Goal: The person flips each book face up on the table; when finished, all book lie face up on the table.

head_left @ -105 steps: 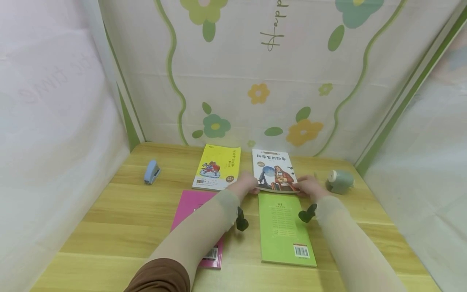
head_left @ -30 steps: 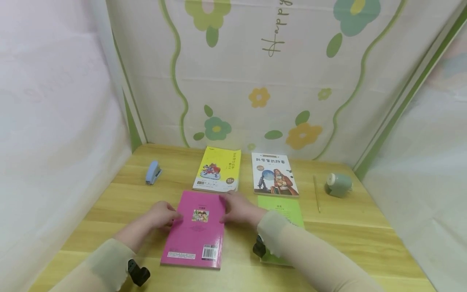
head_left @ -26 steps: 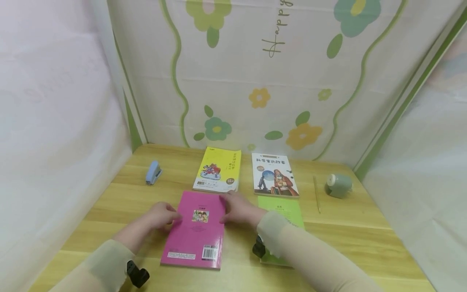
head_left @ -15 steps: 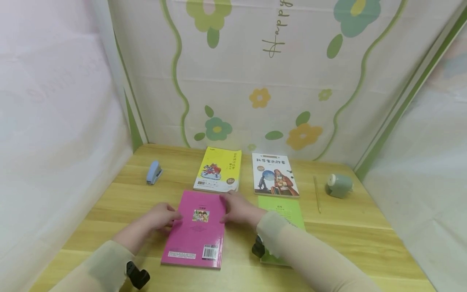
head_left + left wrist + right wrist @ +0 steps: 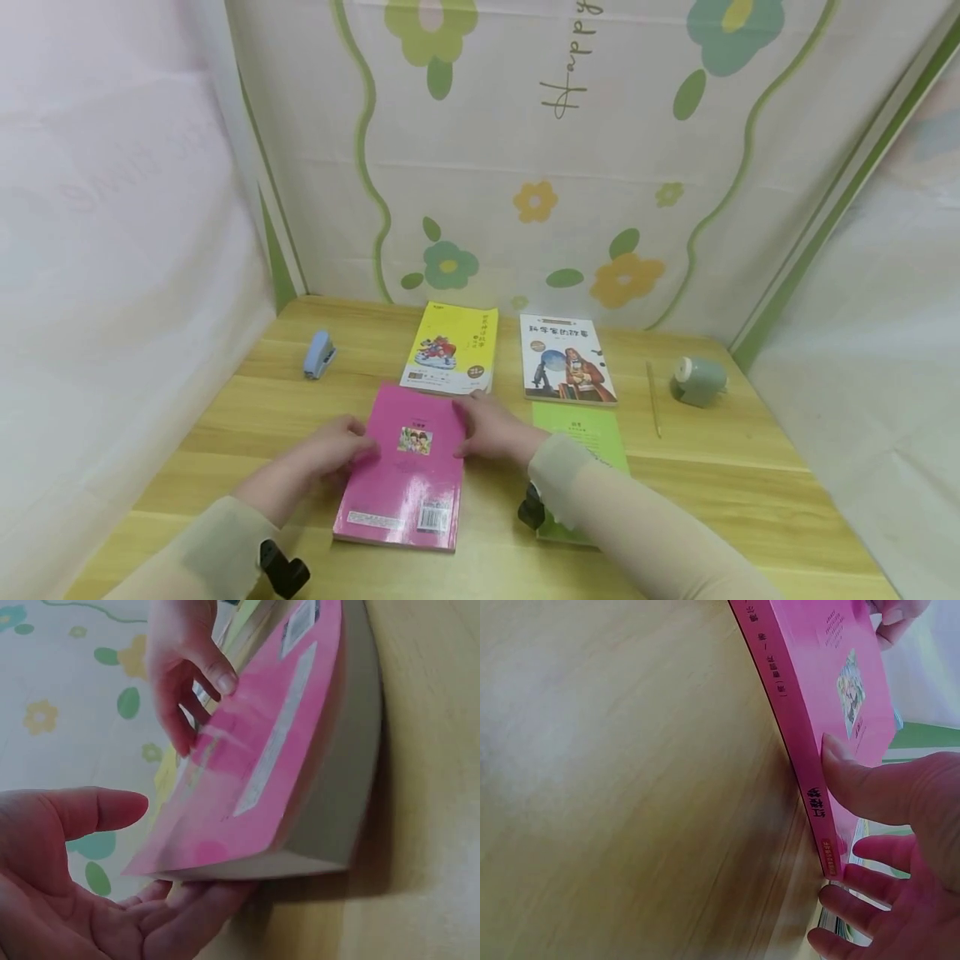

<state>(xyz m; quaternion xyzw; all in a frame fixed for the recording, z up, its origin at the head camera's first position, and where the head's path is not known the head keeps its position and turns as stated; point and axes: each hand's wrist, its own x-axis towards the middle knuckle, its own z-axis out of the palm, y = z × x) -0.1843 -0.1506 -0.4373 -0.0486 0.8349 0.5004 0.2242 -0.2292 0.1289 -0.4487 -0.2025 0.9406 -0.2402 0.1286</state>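
A pink book point(image 5: 401, 492) lies back cover up, its barcode at the near end. My left hand point(image 5: 333, 450) holds its left edge; in the left wrist view the fingers point(image 5: 199, 919) are under the book's raised edge and the thumb is above. At the spine side, my right hand point(image 5: 491, 425) holds the far part of the book. The right wrist view shows that thumb point(image 5: 847, 769) on the cover edge and a fingertip against the spine's end. A green book point(image 5: 576, 423) lies to the right, partly hidden by my right forearm.
Behind are a yellow book point(image 5: 453, 337) and a white book point(image 5: 567, 358) with a robed figure. A blue stapler point(image 5: 319, 353) sits back left. At the right lie a pencil point(image 5: 654, 400) and a grey-green crank pencil sharpener point(image 5: 700, 381). Fabric walls surround the wooden table point(image 5: 750, 517).
Both hands have gone from the white book to the pink book. In the last half second the pink book has risen slightly and tilted, with fresh glare on its cover.
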